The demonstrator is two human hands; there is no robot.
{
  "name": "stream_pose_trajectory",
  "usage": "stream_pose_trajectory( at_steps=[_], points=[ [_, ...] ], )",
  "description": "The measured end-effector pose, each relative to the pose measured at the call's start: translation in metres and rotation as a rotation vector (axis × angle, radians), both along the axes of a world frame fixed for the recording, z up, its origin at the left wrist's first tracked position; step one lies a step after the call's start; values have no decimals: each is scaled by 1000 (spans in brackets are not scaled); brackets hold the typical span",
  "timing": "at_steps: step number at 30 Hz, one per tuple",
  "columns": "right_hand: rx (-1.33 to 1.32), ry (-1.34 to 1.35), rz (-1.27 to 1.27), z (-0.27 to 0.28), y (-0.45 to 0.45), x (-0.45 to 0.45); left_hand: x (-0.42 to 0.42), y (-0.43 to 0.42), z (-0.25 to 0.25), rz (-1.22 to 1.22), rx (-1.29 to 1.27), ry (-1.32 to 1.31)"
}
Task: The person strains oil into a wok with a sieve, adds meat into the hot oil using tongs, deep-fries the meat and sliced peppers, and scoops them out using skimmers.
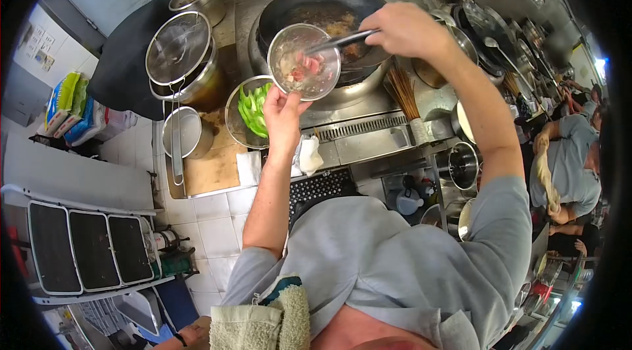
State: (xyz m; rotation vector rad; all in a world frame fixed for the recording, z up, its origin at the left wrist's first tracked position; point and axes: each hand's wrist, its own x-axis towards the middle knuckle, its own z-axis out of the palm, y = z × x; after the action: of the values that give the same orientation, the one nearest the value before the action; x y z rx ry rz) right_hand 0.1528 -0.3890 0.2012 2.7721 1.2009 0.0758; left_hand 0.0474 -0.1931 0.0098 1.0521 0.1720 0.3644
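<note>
Head view: left hand (pixel 283 116) grips steel bowl (pixel 329 78) of meat pieces (pixel 305 68); right hand (pixel 408 28) closed round dark-handled utensil (pixel 343 41), its end over the bowl

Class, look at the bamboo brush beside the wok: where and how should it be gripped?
Probably around the pale wrapped end of the brush, coming from the near side. That end is narrow and points back toward that side, while the bristles fan out toward the wok.

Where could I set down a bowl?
Likely on the wooden board, between the small pot and white cloth; the steel strip between grate and bamboo brush also looks bare. Right of the wok, cookware is crowded.
</note>
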Motion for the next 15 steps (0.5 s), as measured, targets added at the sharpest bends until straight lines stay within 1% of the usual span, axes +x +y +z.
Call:
stream_pose_trajectory(
  at_steps=[1,2,4,5,6,8,10,12,15],
  points=[
    [85,0,-21,7,-5,2,1,1,-2,-3,-18,10],
    [81,1,-16,11,-6,2,1,1,-2,3,-23,11],
    [102,95,-50,14,-7,0,1,1,-3,4,-34,20],
    [52,53,-4,0,-6,4,2,1,-2,6,-35,18],
    [98,28,49,-19,-6,5,2,0,-3,-8,-54,3],
    [-64,107,-8,-30,11,-4,4,-1,-5,-20,-72,-16],
    [-60,125,9,-31,8,9,4,1,-9,-50,-84,-20],
    [121,25,54,-27,-6,24,3,5,-7,-28,-88,-19],
    [218,15,7,11,-19,29,1,10,-8,9,-105,4]
  ],
)
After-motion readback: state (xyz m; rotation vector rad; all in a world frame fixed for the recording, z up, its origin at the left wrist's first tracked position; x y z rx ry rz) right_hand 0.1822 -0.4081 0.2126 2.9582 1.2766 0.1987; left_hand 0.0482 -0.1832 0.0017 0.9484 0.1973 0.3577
